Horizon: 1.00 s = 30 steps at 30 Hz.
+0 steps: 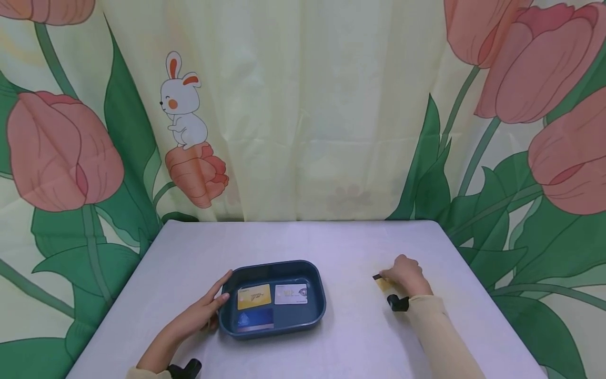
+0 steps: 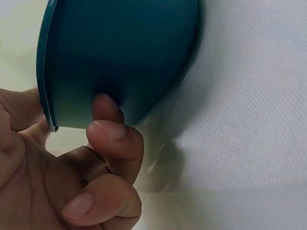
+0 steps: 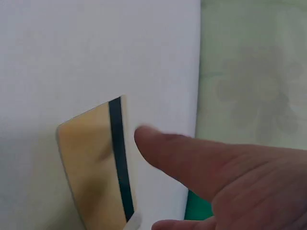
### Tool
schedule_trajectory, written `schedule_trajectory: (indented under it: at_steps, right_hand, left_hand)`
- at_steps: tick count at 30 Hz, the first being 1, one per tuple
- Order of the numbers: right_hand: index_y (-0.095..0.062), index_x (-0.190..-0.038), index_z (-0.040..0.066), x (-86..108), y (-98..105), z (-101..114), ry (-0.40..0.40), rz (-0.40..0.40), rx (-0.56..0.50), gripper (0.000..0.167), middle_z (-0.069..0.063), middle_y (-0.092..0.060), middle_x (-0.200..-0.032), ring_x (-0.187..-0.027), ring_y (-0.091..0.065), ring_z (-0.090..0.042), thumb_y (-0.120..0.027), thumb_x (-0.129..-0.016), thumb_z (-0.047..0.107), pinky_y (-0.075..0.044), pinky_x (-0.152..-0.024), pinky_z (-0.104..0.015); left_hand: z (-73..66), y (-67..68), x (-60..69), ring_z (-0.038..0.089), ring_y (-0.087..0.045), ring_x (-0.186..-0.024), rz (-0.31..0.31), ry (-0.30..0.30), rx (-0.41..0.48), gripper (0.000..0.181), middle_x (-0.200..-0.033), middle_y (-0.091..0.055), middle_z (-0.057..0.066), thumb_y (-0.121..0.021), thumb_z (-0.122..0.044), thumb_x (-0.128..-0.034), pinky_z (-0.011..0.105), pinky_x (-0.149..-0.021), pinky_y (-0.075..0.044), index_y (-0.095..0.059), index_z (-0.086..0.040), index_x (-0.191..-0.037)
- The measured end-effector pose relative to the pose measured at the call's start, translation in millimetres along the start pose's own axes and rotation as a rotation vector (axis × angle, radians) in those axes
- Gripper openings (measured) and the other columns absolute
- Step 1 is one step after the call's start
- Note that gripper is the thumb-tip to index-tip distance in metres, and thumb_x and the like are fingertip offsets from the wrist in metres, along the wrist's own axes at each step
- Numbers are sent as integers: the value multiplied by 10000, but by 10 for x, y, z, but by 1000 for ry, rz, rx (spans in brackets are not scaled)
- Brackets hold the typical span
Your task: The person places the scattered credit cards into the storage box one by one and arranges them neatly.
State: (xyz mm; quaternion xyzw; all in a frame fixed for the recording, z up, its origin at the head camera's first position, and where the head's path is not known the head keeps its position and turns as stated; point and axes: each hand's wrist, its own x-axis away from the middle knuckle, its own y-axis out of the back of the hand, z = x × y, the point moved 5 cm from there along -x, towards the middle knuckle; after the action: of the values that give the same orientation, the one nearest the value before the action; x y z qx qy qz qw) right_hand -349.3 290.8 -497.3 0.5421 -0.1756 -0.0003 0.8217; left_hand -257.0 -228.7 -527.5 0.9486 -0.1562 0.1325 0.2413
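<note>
A dark blue rectangular tray [image 1: 298,319] lies on the table. Its left end is held by my left hand [image 1: 201,310], thumb over the rim and fingertips against the outer wall, as the left wrist view shows. Inside the tray are a gold bank card [image 1: 254,297], a pale bank card [image 1: 291,294] and a blue bank card [image 1: 255,319]. To the right, my right hand [image 1: 408,275] is at a yellow card with a dark stripe [image 3: 93,163], stripe side up. The thumb appears apart from the card; a fingertip meets its lower edge, and other fingers are hidden.
A white cloth covers the table [image 1: 350,337]. Behind it hangs a curtain [image 1: 312,131] printed with tulips and a rabbit. Dark wrist-worn devices sit on both wrists.
</note>
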Motion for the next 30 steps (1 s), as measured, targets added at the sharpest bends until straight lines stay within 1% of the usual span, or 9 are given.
schedule_trajectory:
  at_steps: [4,8,11,17,19,21,25,27,30]
  right_hand:
    - [-579,-1127,-165,37,-34,58,-6,29,47,735,-296,-576,-1011,-987,-528,-445,-868,-795,424,-493,-858,-527]
    - [-569,-1140,-148,48,-85,45,-52,25,44,753,-323,-552,-1026,-1012,-509,-460,-901,-760,411,-496,-825,-541]
    - [-535,-1177,-155,35,-108,17,-73,15,26,784,-336,-547,-1057,-1038,-501,-471,-901,-765,402,-490,-849,-559]
    - [-487,-1192,-202,-3,-103,17,-35,-5,35,843,-384,-482,-1100,-1058,-487,-513,-897,-757,394,-489,-881,-576]
    - [-436,-1231,-211,1,-83,16,-42,-5,24,894,-406,-453,-1119,-1079,-467,-536,-898,-756,390,-482,-893,-591]
    - [-349,-1329,-201,8,-69,5,-54,-1,-19,972,-426,-445,-1164,-1109,-455,-546,-899,-762,365,-469,-925,-612]
    - [-173,-1461,-167,-5,-83,-11,-36,-3,-105,1096,-453,-443,-1256,-1116,-499,-536,-901,-775,281,-452,-987,-626]
    - [-212,-1438,-164,-10,-80,-20,0,-30,-116,1049,-444,-478,-1240,-1058,-549,-510,-902,-772,260,-476,-949,-607]
    - [-384,-1306,-126,-3,-17,-32,36,-101,-86,834,-373,-574,-1127,-939,-602,-446,-889,-775,273,-508,-832,-551]
  left_hand:
    - [-11,0,-6,229,-508,-607,-4,0,3,644,-1392,-462,266,-454,-385,-1113,282,-507,-362,-127,-357,-1667]
    - [-17,6,-15,219,-500,-600,0,-5,5,634,-1366,-485,270,-441,-377,-1119,277,-502,-353,-123,-359,-1668]
    - [-16,5,-15,218,-497,-599,3,-10,5,636,-1385,-468,277,-439,-379,-1119,277,-504,-352,-120,-354,-1669]
    - [-8,-3,-2,234,-506,-605,-8,2,14,638,-1488,-365,299,-451,-370,-1116,281,-508,-361,-127,-364,-1667]
    - [-11,-10,1,242,-506,-605,-11,2,15,640,-1491,-362,299,-455,-375,-1114,286,-509,-361,-131,-365,-1666]
    - [-11,-18,-2,246,-505,-607,-15,6,16,641,-1490,-365,294,-460,-382,-1111,291,-511,-362,-137,-367,-1665]
    - [-4,-27,2,251,-509,-619,-21,11,21,638,-1478,-377,288,-464,-372,-1111,296,-513,-362,-147,-361,-1665]
    - [-2,-24,1,250,-513,-620,-23,12,19,634,-1469,-387,291,-460,-366,-1113,293,-512,-361,-147,-361,-1665]
    - [-2,-16,-5,244,-514,-618,-26,13,18,631,-1473,-388,287,-459,-366,-1114,287,-510,-359,-148,-373,-1663]
